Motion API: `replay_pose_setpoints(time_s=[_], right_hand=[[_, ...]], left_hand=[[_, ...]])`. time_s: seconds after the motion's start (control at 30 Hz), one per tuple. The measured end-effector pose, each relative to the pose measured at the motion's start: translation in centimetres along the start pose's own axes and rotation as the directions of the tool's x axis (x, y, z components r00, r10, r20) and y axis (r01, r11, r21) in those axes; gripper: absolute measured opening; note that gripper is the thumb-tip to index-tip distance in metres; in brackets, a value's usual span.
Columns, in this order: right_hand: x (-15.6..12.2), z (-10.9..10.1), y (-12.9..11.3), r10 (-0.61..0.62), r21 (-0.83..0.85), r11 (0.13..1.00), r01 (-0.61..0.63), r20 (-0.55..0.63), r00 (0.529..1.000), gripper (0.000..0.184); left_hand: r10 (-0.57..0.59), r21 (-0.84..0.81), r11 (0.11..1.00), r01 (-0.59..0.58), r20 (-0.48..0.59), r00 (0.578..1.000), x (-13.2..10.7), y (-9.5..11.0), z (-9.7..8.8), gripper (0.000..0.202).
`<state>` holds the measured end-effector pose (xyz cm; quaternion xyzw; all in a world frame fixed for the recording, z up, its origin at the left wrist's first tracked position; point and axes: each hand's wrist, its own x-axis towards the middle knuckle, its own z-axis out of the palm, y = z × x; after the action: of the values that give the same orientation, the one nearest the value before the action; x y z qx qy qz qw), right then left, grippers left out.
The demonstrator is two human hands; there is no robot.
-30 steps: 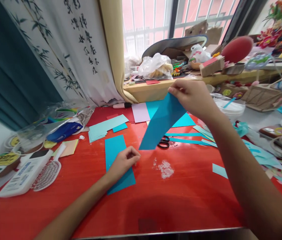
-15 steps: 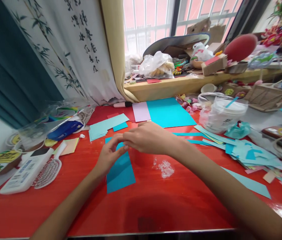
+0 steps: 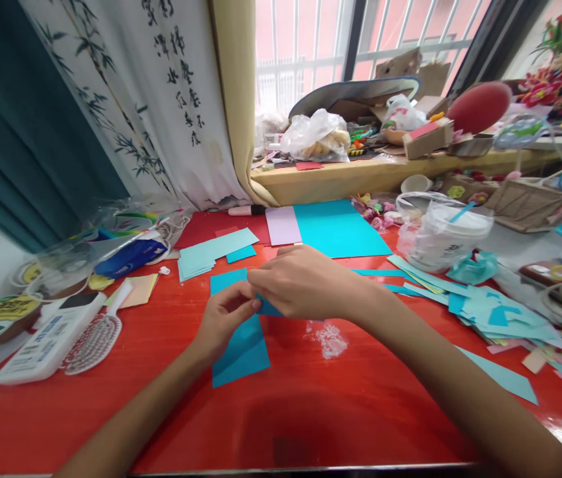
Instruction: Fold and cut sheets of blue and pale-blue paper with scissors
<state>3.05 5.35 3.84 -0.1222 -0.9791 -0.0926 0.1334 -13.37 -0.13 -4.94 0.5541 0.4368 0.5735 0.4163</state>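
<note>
My left hand (image 3: pixel 228 315) and my right hand (image 3: pixel 298 282) meet above the red table, fingertips pinched together. A piece of blue paper (image 3: pixel 269 307) shows between them, just under my right fingers; the rest of it is hidden by the hands. Below my left hand lies a longer blue paper rectangle (image 3: pixel 241 355), flat on the table and partly covered by that hand. A little pile of clear, crumpled scraps (image 3: pixel 331 340) sits to the right, under my right wrist.
Behind the hands are pale green paper pieces (image 3: pixel 218 249), a lilac sheet (image 3: pixel 283 226) and a large bright blue sheet (image 3: pixel 340 229). Cut paper scraps (image 3: pixel 504 309) and a white bucket (image 3: pixel 452 232) stand right. A hairbrush (image 3: pixel 95 342) and a white box (image 3: pixel 49 342) lie left.
Both hands have shifted slightly down and to the right, still together. Blue paper now shows beneath my right fingers, where red table showed before. The view has tilted slightly.
</note>
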Motion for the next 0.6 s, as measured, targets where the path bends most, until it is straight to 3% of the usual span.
replay_pose_setpoints(time_s=[0.17,0.37,0.6], right_hand=[[-0.2,-0.8,0.0,-0.037,-0.018,0.999,0.037,0.023,0.999,0.015],[-0.5,-1.7,0.3,0.056,-0.024,0.998,-0.055,0.014,0.998,0.019],[-0.9,-2.4,0.8,0.086,-0.012,0.996,-0.086,-0.050,0.995,0.023]], left_hand=[[-0.039,-0.093,0.995,0.042,0.026,0.999,-0.4,0.0,0.2,0.021],[-0.013,-0.145,0.989,0.035,0.147,0.989,-0.9,-0.3,0.7,0.028],[0.042,-0.176,0.984,-0.009,0.181,0.983,-1.2,-0.3,0.8,0.031]])
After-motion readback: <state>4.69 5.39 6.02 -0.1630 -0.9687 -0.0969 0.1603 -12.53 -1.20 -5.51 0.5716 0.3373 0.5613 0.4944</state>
